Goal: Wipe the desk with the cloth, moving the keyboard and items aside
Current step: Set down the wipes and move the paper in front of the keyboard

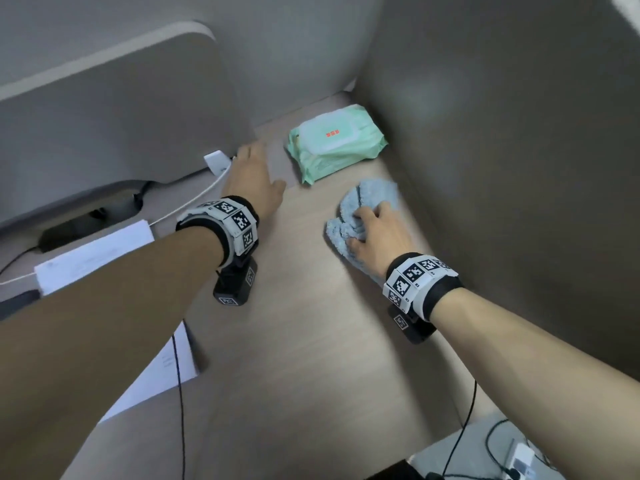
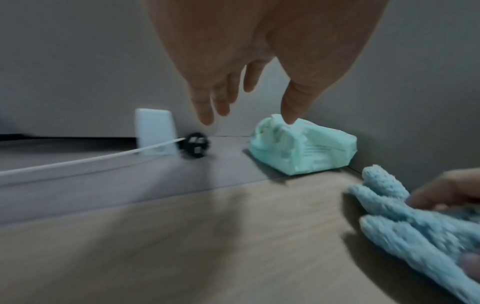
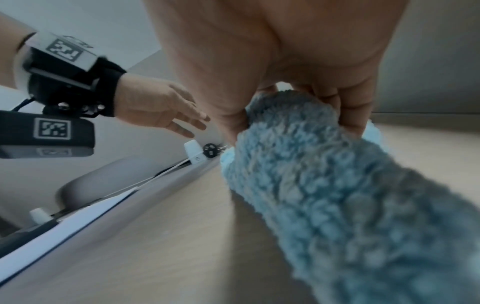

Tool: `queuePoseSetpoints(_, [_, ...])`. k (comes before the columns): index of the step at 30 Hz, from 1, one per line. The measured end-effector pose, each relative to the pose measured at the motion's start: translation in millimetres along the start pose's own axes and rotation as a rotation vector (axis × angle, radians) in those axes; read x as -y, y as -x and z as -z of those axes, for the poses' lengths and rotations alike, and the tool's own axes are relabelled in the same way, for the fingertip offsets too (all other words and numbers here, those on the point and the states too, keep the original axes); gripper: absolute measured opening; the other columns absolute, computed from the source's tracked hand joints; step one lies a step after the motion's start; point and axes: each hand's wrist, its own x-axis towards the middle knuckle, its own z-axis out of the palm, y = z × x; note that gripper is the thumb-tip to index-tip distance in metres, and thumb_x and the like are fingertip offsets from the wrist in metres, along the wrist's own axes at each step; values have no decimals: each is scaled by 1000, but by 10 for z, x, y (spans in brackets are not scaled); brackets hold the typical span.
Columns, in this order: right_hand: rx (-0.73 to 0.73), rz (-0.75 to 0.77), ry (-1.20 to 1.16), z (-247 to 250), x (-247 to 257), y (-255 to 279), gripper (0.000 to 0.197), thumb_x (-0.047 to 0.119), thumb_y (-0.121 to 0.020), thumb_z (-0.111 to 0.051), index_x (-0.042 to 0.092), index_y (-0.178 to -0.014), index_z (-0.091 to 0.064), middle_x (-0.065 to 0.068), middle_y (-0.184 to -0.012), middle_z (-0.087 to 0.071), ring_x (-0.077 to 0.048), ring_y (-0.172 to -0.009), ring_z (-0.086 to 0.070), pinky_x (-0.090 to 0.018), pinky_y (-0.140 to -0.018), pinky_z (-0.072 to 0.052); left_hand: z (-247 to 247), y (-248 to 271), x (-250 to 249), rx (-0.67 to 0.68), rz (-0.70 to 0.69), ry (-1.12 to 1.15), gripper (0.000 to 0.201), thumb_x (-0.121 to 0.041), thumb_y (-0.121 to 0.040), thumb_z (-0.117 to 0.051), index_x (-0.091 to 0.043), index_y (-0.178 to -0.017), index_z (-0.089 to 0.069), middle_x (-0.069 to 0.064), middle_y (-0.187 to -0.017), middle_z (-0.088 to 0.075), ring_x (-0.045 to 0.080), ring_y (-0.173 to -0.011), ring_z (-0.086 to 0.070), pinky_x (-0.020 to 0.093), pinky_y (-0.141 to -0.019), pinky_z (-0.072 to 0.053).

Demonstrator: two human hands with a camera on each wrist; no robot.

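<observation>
Blue fluffy cloth [image 1: 360, 216] lies bunched on the wooden tabletop [image 1: 304, 341] near the right partition wall, right hand [image 1: 377, 233] on top with its grip curled into the fabric, pinching it. Left hand [image 1: 254, 181] hovers above the tabletop, grip spread and holding nothing, just left of a green wet wipes pack [image 1: 334, 147] in the back corner; white charger [image 2: 154, 131] with white cable [image 2: 78, 162] beside a black round plug [image 2: 194, 146] at the back edge, white papers [image 1: 93, 254] further left
</observation>
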Motion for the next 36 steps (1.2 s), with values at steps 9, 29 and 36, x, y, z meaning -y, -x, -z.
queuePoseSetpoints(9, [185,344,90,-647,1438,464,50,41,-82,-61,16,-123,-49,-12,-117,-46,-32,-102,-54,-43,-86,-52,728,1409,1935,-50,546,33,42,-32,-90,-57,-13,-127,-51,8,-114,-67,33,-111,-58,41,-95,-48])
queuePoseSetpoints(29, [441,-227,-280,-1561,2895,919,20,22,-86,-59,3,-89,-58,-18,-81,-70,-30,-56,-72,-39,-55,-60,718,2815,3390,232,810,287,27,-36,-81,-55,-9,-78,-57,8,-75,-63,26,-66,-65,40,-69,-60])
queuePoseSetpoints(36, [453,-333,-399,-1654,2940,835,7,11,-88,-65,6,-86,-61,-14,-78,-65,-27,-55,-66,-39,-58,-60,625,2729,3489,178,976,715,41,-32,-82,-67,-2,-108,-62,15,-102,-71,30,-90,-70,51,-81,-59])
